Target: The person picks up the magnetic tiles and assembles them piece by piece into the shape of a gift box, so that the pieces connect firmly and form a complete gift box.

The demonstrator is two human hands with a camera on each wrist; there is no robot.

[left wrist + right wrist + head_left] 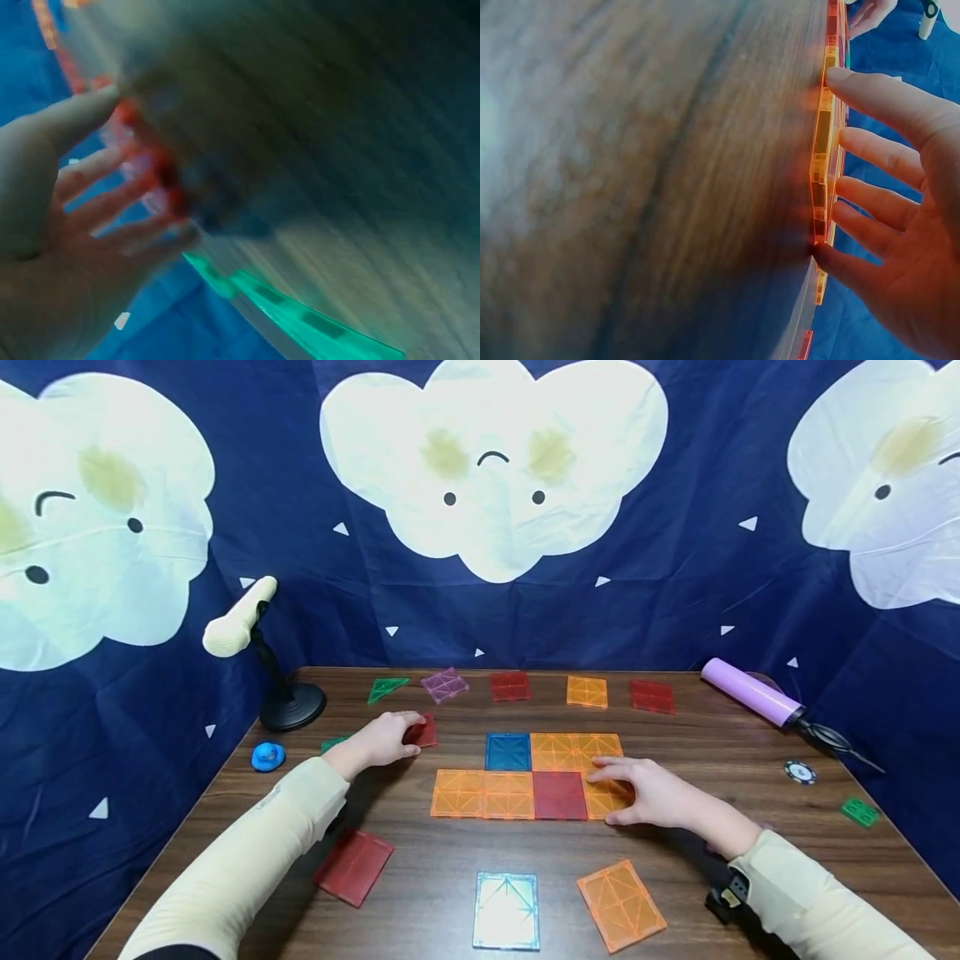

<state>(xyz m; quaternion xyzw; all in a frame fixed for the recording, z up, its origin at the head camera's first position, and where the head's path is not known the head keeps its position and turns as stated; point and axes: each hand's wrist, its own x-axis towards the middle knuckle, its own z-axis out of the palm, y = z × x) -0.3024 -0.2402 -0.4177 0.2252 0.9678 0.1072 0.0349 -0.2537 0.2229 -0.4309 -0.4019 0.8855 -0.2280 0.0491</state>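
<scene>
My left hand (385,739) reaches over a red square tile (428,732), with fingertips and thumb right at its left edge. In the left wrist view, blurred, the fingers are mostly straight beside the red. My right hand (651,793) has its fingers spread over an orange tile (600,806) at the right end of a flat two-row layout. In the right wrist view its fingertips lie along the orange edges (822,142). The layout's upper row has a blue tile (507,752) beside orange tiles (555,752); below, orange tiles (459,793) adjoin a red tile (559,795).
Nearest me lie a red tile (355,867), a pale blue tile (506,911) and an orange tile (622,906). Several tiles line the back, including a purple tile (446,685). A black stand (292,706) is left; a purple cylinder (752,693) and green brick (859,812) are right.
</scene>
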